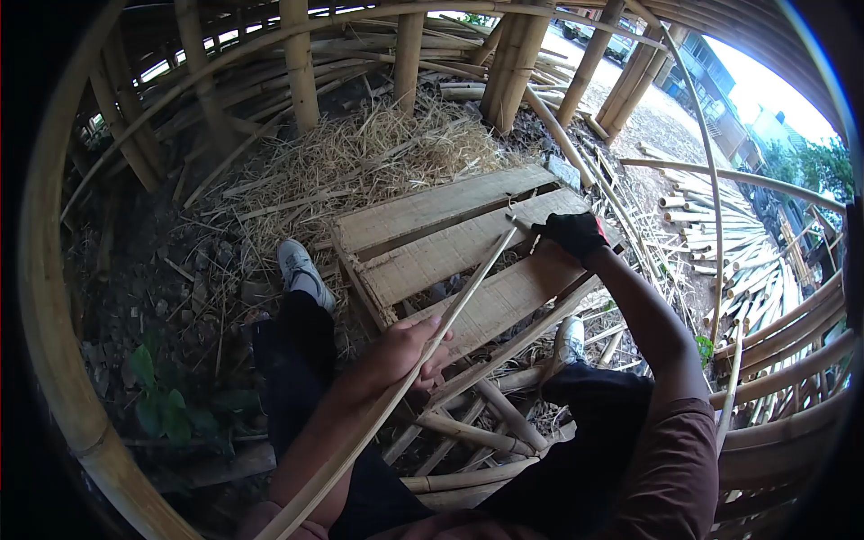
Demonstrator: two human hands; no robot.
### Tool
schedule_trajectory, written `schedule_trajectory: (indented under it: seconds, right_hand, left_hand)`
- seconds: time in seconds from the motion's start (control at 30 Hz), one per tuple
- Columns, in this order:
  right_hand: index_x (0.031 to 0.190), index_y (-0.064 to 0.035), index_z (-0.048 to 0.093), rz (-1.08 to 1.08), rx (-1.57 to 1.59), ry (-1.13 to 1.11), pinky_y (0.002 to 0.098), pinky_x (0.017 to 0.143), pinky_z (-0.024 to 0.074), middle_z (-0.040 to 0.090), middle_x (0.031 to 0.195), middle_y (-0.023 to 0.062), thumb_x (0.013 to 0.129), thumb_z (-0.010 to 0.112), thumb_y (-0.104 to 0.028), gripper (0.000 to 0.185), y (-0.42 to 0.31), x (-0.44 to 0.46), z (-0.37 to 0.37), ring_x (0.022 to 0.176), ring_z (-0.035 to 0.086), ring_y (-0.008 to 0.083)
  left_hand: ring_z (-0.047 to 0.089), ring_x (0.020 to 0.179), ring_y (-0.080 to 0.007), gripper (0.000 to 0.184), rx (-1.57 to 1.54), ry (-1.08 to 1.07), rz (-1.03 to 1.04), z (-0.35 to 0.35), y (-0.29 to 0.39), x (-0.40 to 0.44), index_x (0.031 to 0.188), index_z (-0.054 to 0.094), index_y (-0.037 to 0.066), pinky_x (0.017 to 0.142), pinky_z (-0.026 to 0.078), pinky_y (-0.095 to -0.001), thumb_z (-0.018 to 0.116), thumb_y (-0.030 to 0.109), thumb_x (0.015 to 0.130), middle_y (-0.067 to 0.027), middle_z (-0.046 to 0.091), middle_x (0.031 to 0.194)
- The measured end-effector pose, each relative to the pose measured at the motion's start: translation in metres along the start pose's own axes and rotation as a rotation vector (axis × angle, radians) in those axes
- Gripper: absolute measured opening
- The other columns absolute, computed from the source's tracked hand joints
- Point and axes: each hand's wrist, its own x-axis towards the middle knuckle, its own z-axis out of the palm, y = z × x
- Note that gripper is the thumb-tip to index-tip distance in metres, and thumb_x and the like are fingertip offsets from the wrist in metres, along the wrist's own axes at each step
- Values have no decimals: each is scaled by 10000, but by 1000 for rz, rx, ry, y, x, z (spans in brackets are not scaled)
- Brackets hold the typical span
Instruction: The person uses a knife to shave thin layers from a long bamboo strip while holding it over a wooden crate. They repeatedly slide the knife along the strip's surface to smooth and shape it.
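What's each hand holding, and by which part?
Left hand: bamboo strip, partway along its visible length. Gloved right hand: a slim object, gripped part hidden.

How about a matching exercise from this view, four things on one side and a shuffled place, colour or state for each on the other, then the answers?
Things:
1. Left hand
2. Right hand
3. Bamboo strip
4. Dry straw

Descriptions:
A. Heaped on the ground beyond the slatted bench
B. Gloved in black
C. Pale and long, slanting over the left forearm
D. Bare, without a glove

Pairs: 1-D, 2-B, 3-C, 4-A
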Motion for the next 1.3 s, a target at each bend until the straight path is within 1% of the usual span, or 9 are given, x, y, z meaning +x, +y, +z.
schedule_trajectory:
  seconds: [0.1,0.23,0.43,0.5,0.77,0.83,0.93,1.03,1.3]
  right_hand:
    - [1184,-372,616,-89,9,130,388,578,541,672,930,-4,990,427,-330,274,4,1,16,768,700,206]
    - [1201,-409,600,-61,-48,110,376,564,539,666,935,-1,987,428,-311,291,5,-2,21,759,698,201]
    - [1253,-269,591,-67,-88,167,369,498,507,635,805,36,948,501,-269,318,-3,-4,3,647,650,206]
    - [1292,-202,564,-216,-159,438,367,482,495,598,735,46,922,539,-257,375,-11,-14,-9,596,610,208]
    - [1400,-247,482,-425,-141,305,351,472,473,568,735,62,922,506,-166,485,-16,-11,-23,604,593,206]
    - [1426,-269,441,-296,-46,15,369,582,533,635,836,96,939,505,-191,498,-24,-11,-36,721,653,260]
    - [1430,-249,420,-256,92,-21,389,630,538,648,909,118,940,509,-218,499,-26,-10,-40,785,668,279]
    - [1419,-224,416,-148,269,88,408,643,536,647,949,119,935,516,-239,495,-28,-9,-33,807,664,292]
    - [1397,-153,428,73,179,260,436,627,520,598,918,121,934,509,-249,479,-36,-9,-27,825,626,306]
  left_hand:
    - [307,359,-42,287,-124,-27,29,-5,1,2,955,464,70,348,290,-178,354,319,1047,55,386,507]
    - [306,362,-38,263,-167,-55,33,-11,2,-1,951,460,77,346,284,-176,355,299,1045,61,385,507]
    - [315,370,-23,263,-187,-44,39,-10,2,0,945,461,77,342,279,-168,352,294,1045,70,381,509]
    - [317,373,-18,264,-209,-48,43,-10,3,-2,942,461,77,340,279,-163,351,294,1045,73,376,511]
    - [320,380,-11,268,-214,-32,47,-12,3,-3,927,458,81,339,281,-150,346,293,1046,81,360,521]
    - [321,382,-11,263,-220,-35,42,-13,4,-4,927,457,81,337,276,-153,348,289,1045,81,360,521]
    - [319,381,-10,258,-226,-33,51,-12,4,-5,929,456,81,334,267,-156,349,286,1045,81,359,521]
    - [317,379,-9,254,-236,-34,50,-11,4,-5,933,455,82,334,264,-158,350,284,1044,81,359,521]
    - [316,372,-12,246,-261,-28,62,-18,9,-7,942,457,88,337,269,-160,343,279,1047,81,352,510]
